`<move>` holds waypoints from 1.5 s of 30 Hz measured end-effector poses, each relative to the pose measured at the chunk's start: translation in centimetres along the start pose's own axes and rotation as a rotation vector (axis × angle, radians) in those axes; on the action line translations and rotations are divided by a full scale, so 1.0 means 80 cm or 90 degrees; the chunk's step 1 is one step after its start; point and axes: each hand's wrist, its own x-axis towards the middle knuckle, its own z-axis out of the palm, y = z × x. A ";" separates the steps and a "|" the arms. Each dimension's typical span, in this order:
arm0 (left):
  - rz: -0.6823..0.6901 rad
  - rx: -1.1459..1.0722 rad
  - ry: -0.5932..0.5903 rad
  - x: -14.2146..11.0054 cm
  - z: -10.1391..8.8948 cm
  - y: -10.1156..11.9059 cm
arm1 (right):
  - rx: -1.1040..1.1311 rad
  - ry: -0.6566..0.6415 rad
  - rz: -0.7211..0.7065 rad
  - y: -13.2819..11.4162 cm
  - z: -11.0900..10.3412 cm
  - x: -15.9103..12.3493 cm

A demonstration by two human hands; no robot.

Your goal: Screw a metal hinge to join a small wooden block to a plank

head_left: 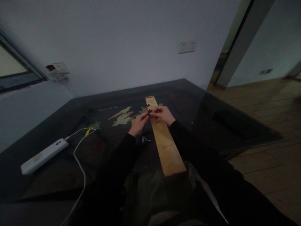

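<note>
A long wooden board lies lengthwise on the dark table, its near end reaching the front edge. Both hands meet over the far part of the board. My left hand is closed at the board's left side, fingertips pinched at a small dark piece. From the right, my right hand pinches at the same spot, its fingers bent. The piece is too small and too covered by fingers to name. Several small shiny metal pieces, perhaps nails or screws, lie on the table left of the board.
A white power bank-like box with a white cable lies at the left; the cable carries a yellow tag. The dark table bears a leaf pattern. A wall with sockets stands behind it.
</note>
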 end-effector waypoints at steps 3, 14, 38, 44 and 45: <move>0.006 0.016 0.015 -0.001 0.002 0.002 | 0.001 0.012 0.008 0.002 0.000 0.001; 0.021 0.043 0.129 -0.004 0.000 0.008 | -0.018 0.005 0.019 0.001 0.004 -0.001; -0.033 -0.030 0.101 -0.009 0.007 0.016 | -0.160 0.063 -0.042 0.005 0.008 -0.004; -0.039 -0.048 0.115 -0.008 0.006 0.015 | -0.136 0.028 -0.046 0.007 0.008 -0.003; -0.042 -0.056 0.114 -0.008 0.006 0.015 | -0.129 0.022 -0.043 0.007 0.007 -0.003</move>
